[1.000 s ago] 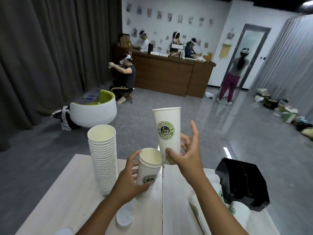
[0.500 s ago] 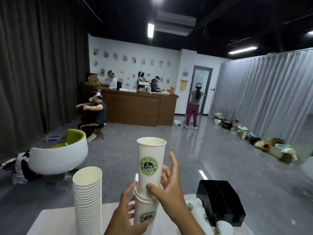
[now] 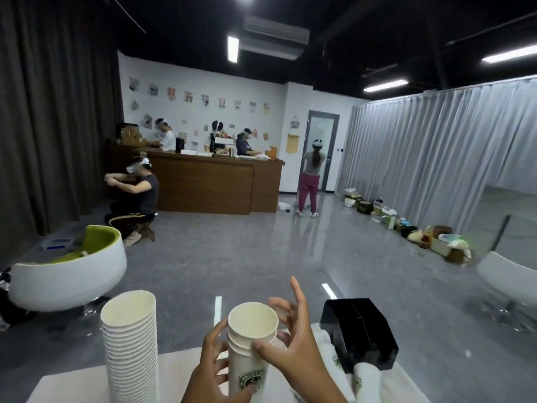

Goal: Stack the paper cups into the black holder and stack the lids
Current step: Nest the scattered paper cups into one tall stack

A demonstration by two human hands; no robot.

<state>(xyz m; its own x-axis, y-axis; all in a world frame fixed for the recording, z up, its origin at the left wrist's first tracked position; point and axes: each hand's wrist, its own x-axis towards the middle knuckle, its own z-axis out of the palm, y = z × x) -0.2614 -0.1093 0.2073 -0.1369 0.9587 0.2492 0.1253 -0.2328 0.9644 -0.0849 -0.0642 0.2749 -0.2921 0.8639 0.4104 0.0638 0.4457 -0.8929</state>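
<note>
Several nested cups [image 3: 251, 341] sat upright right in the middle, held just above the counter [image 3: 180, 370], logo facing the camera. Left hand [image 3: 212, 370] wrapped the lower part with curled fingers, while the right hand [image 3: 293, 347] had its thumb pressed on the side under the rims, the other fingers spread loose behind and not really gripping. Off to the left stood a tall stack of plain cups [image 3: 130, 347] on the same counter. To the right was the black holder [image 3: 360, 333], tilted, with a couple more logo cups [image 3: 334, 359] lying beside it.
</note>
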